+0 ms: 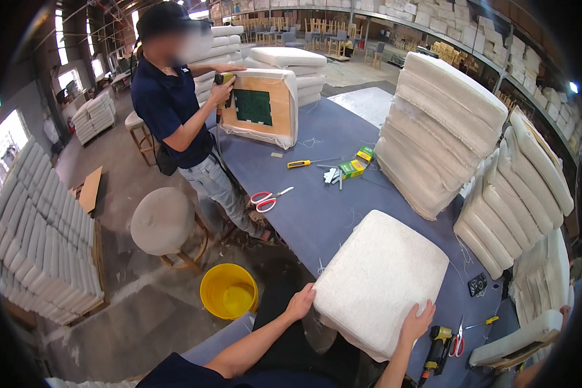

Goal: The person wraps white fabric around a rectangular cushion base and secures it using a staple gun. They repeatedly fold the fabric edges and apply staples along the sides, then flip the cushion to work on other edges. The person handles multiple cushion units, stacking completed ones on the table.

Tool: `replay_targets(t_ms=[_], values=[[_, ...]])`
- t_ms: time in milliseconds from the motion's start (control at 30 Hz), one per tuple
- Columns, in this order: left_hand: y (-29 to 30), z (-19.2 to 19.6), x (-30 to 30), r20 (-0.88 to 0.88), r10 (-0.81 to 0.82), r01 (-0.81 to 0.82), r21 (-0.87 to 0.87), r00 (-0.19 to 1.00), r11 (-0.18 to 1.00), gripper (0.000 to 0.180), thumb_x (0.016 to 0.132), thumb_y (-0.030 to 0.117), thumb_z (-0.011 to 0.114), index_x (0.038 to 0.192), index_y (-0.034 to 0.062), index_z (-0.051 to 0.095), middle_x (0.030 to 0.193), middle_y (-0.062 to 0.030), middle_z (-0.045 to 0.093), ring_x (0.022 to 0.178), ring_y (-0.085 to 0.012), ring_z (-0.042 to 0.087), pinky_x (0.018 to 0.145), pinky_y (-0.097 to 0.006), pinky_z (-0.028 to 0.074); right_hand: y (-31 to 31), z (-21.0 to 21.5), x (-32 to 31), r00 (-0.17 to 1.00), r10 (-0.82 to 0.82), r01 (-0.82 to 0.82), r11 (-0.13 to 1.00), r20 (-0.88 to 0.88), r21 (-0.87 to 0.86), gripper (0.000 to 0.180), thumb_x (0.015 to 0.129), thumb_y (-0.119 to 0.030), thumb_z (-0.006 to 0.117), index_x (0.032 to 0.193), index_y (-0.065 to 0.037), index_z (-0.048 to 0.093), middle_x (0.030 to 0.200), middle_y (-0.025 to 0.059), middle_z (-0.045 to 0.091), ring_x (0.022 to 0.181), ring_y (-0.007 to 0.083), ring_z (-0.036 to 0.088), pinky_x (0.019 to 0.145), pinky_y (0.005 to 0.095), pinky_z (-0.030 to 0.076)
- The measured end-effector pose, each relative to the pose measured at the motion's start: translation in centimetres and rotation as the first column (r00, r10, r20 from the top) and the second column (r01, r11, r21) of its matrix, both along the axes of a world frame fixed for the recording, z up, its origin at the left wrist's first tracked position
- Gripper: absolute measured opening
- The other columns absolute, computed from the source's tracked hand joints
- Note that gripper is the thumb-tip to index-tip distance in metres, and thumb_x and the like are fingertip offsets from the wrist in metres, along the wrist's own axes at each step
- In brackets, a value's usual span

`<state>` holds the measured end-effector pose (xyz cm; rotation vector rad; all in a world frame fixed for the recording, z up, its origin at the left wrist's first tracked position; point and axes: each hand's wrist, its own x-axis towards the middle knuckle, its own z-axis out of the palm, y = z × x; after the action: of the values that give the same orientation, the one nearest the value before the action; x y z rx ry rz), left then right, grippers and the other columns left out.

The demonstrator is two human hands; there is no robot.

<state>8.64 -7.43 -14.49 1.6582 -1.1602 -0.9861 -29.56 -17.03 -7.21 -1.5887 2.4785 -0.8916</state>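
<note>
A square white upholstered seat cushion [383, 275] lies pale side up at the near edge of the blue-covered table, jutting toward me. My left hand [300, 302] grips its left edge, thumb and fingers against the side. My right hand [417, 322] holds its near right side, fingers spread over the top corner. The underside of the cushion is hidden. Beside my right hand lie a yellow-and-black staple gun [438, 346] and red-handled scissors [458, 343]. Just past them is a screwdriver [484, 323] with a yellow handle.
Tall stacks of seat cushions [436, 132] stand at the table's right. Across the blue table [304, 213], a co-worker [171, 103] holds a staple gun [224, 79] against another cushion [284, 107]. Red scissors [265, 199], a screwdriver [301, 164] and staple boxes [352, 169] lie mid-table. A yellow bucket [208, 294] and stool [161, 220] stand left.
</note>
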Motion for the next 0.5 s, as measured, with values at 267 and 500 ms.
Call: replay_targets(t_ms=[267,500], values=[[-0.3,0.0,-0.5,-0.007,0.02,-0.02,0.006,1.0,1.0,0.055,0.112,0.048,0.038,0.145,0.0083,0.057,0.127,-0.0288,0.072,0.121,-0.0503,0.068,0.103,-0.054,0.051,-0.2,-0.7,-0.7,0.999,0.021,-0.022,0.999,-0.032,-0.044,0.058,0.103,-0.029,0.068,0.157,-0.011,0.056,0.168,0.0232,0.047,0.151,0.0427,0.047,0.12,0.055,0.042],[-0.2,0.2,-0.4,-0.035,0.023,-0.023,-0.019,0.999,1.0,0.053,0.112,0.048,0.038,0.143,0.0092,0.058,0.126,-0.028,0.073,0.121,-0.0504,0.068,0.101,-0.054,0.052,-0.3,-0.1,-0.1,1.0,0.022,-0.022,0.999,-0.001,-0.026,0.059,0.104,-0.03,0.067,0.158,-0.012,0.054,0.17,0.0234,0.044,0.154,0.0418,0.045,0.121,0.0565,0.039]])
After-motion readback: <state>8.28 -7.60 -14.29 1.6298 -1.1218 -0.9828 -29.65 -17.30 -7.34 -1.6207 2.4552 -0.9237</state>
